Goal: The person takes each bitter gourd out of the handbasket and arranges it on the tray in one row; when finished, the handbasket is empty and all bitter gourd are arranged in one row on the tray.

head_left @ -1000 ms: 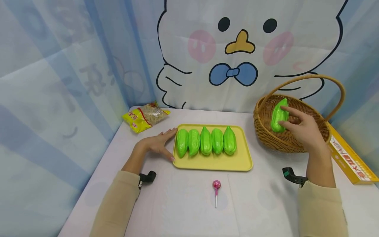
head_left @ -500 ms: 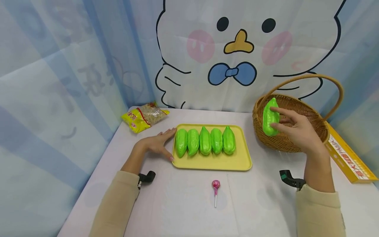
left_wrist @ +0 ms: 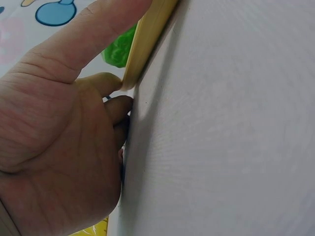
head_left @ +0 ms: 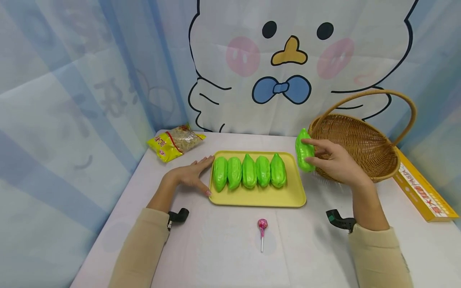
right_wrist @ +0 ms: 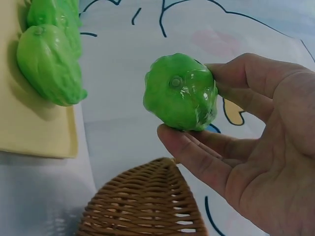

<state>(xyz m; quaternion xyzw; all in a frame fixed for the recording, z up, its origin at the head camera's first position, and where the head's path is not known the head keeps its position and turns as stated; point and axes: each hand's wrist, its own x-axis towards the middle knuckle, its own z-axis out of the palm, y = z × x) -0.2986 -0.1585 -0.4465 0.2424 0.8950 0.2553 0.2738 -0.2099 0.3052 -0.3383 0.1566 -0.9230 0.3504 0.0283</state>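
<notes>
In the head view, my right hand [head_left: 336, 162] pinches a green ridged toy bitter melon [head_left: 304, 152] between thumb and fingers. It hangs upright between the yellow tray [head_left: 252, 198] and the wicker basket [head_left: 360, 140]; the right wrist view shows the rounded end of the melon [right_wrist: 179, 93]. Several similar toy bitter melons [head_left: 249, 172] lie side by side on the tray, toward its left. At the tray's left side, my left hand [head_left: 189, 176] rests with thumb and index finger spread along the edge. The left wrist view has the thumb [left_wrist: 93, 34] against the tray rim [left_wrist: 147, 39].
A wrapped lollipop [head_left: 262, 230] lies in front of the tray. At the back left is a yellow snack bag [head_left: 176, 142]. A long yellow box [head_left: 426, 188] lies right of the basket, whose tall handle [head_left: 374, 93] arches over it.
My right hand has carried the toy bitter melon leftward, from over the inside of the basket to beyond its left rim. My left hand and the tray have stayed put.
</notes>
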